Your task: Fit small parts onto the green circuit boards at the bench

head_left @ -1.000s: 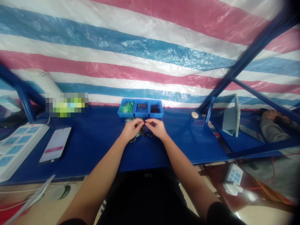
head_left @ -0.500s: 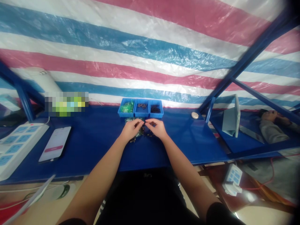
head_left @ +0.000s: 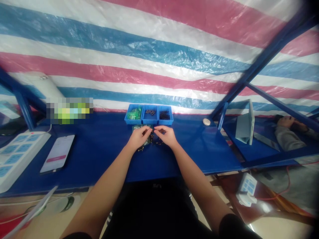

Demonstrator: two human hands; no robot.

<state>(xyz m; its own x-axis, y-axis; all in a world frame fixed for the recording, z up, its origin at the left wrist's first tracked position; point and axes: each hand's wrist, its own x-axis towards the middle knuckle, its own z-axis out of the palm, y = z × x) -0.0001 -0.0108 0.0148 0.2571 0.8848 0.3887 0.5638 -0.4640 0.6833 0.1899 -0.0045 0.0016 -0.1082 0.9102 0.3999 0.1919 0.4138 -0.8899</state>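
My left hand (head_left: pixel 140 136) and my right hand (head_left: pixel 166 135) face each other over the blue table, fingertips nearly touching. Thumb and fingers of each are pinched together; whatever lies between them is too small to make out. Under and beside my left hand is a clear plastic bag (head_left: pixel 136 127), partly hidden by the hand. Small brass-coloured and dark parts (head_left: pixel 141 148) lie loose below the hands. Just beyond stand three joined blue bins (head_left: pixel 150 121): green bagged pieces (head_left: pixel 135 114) at left, small metal parts (head_left: pixel 150 112) in the middle, black parts (head_left: pixel 164 115) at right.
A phone (head_left: pixel 57 153) and a white power strip (head_left: pixel 21 149) lie on the left of the blue table (head_left: pixel 99 146). A round white object (head_left: pixel 206 121) sits near the blue frame (head_left: pixel 222 116). Beyond it are a tablet (head_left: pixel 245 122) and another person's sleeve (head_left: pixel 290 137).
The whole view has shifted very slightly to the left. Both hands keep the same pinched pose over the table, with hardly any movement.
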